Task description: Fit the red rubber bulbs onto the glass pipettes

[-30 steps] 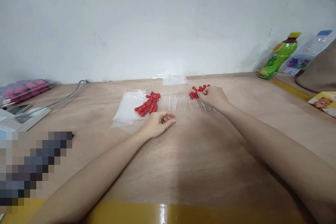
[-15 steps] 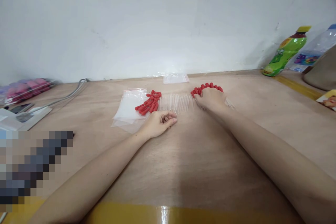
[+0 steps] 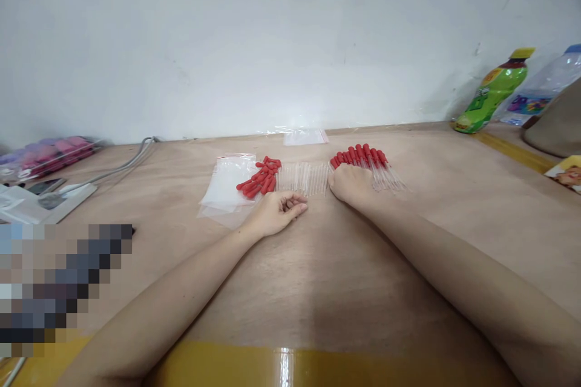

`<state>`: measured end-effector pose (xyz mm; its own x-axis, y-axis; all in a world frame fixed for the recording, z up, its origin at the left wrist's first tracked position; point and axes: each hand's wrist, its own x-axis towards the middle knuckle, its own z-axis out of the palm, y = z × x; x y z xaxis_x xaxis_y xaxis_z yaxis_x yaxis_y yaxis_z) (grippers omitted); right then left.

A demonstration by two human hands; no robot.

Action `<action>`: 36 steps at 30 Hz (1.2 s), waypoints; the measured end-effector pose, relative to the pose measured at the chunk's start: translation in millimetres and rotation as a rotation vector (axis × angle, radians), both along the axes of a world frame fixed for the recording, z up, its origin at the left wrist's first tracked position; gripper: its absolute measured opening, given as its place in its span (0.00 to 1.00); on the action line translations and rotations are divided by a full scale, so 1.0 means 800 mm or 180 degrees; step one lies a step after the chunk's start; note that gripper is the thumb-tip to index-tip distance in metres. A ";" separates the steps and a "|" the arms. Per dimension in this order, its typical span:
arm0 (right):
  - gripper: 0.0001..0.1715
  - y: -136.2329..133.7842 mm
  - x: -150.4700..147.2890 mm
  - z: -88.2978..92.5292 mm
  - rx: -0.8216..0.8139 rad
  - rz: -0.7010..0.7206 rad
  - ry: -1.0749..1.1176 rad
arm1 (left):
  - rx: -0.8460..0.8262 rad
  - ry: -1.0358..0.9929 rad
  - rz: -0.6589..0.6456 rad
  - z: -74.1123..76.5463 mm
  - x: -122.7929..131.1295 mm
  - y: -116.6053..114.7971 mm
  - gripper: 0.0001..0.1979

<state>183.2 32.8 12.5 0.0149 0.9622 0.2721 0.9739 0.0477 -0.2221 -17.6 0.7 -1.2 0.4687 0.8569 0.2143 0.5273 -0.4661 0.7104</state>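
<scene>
My left hand (image 3: 281,213) rests on the table with its fingers loosely curled and the thumb apart, nothing visible in it. Close beyond it lies a pile of red rubber bulbs (image 3: 261,178). A row of thin clear tubes (image 3: 302,178) lies side by side between my hands. My right hand (image 3: 351,184) is closed, back upward, at the row's right end; its fingertips and anything in them are hidden. Beside and beyond that hand fan out several droppers (image 3: 363,154), clear tubes with red bulbs on their far ends. My right hand covers part of them.
Clear plastic bags (image 3: 229,184) lie left of the bulbs, another bag (image 3: 305,137) by the wall. A green bottle (image 3: 494,91) and a clear bottle (image 3: 540,94) lean at the right. Far left are a pink pack (image 3: 54,154) and a cable (image 3: 122,163).
My right hand has drawn back slightly left and toward me, uncovering more of the droppers and their tubes. My left hand stays nearly in place.
</scene>
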 end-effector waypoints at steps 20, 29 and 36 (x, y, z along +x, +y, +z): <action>0.15 -0.061 0.041 -0.040 0.1240 0.1734 0.0378 | 0.1790 0.1512 0.0709 0.080 -0.032 0.105 0.10; 0.13 -0.063 0.043 -0.037 0.1135 0.1792 0.0387 | 0.0981 0.2306 0.0517 0.074 -0.014 0.181 0.06; 0.11 -0.064 0.042 -0.038 0.1134 0.1849 0.0452 | 0.1042 0.1877 0.0674 0.084 -0.018 0.171 0.05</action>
<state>216.4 -18.7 -18.1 -0.4166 0.6775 0.6061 0.7312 0.6459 -0.2194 -32.3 137.2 65.9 0.4164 0.8775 0.2380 0.8841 -0.4519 0.1192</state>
